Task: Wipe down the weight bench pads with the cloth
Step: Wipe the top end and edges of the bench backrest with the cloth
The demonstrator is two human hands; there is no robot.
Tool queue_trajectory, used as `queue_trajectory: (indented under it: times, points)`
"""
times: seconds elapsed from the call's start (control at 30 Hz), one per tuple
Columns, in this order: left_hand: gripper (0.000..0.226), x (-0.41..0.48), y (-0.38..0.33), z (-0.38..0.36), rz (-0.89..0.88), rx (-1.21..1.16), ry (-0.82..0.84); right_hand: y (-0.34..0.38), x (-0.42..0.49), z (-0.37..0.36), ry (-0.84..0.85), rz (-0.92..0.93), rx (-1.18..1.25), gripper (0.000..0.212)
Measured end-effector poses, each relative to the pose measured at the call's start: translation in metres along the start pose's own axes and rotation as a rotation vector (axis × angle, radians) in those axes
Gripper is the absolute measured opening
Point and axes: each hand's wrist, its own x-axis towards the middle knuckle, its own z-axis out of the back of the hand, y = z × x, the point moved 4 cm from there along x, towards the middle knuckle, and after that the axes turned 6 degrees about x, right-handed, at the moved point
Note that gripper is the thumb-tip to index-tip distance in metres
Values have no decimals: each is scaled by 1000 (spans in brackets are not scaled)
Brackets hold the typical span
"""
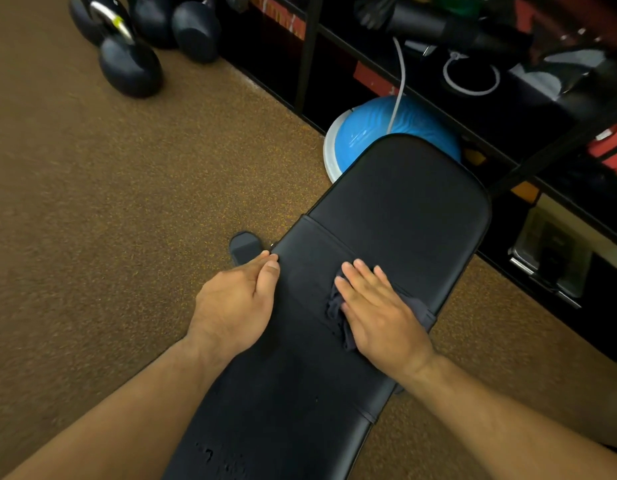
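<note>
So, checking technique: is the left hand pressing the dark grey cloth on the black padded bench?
No, the right hand presses the dark grey cloth; the left hand only touches the black padded bench.

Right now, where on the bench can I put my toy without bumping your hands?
The far pad is bare, from the seam to its rounded end by the blue dome. The middle is crowded: the right hand presses the cloth, the left hand rests on the edge.

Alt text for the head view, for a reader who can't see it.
A person's right hand presses a dark cloth flat onto a black weight bench pad, while the left hand rests against the pad's left edge. Black weights and a blue balance dome sit on the brown floor beyond.
</note>
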Motion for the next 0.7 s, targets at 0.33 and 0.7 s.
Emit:
queue_trajectory:
  times: [0.33, 0.7]
  points:
    - [47, 2, 3, 2, 39, -70, 14, 2, 96, -17, 123, -90, 82, 56]
    - [65, 11, 47, 10, 213, -517, 86, 12, 37, -9, 126, 100, 33, 42]
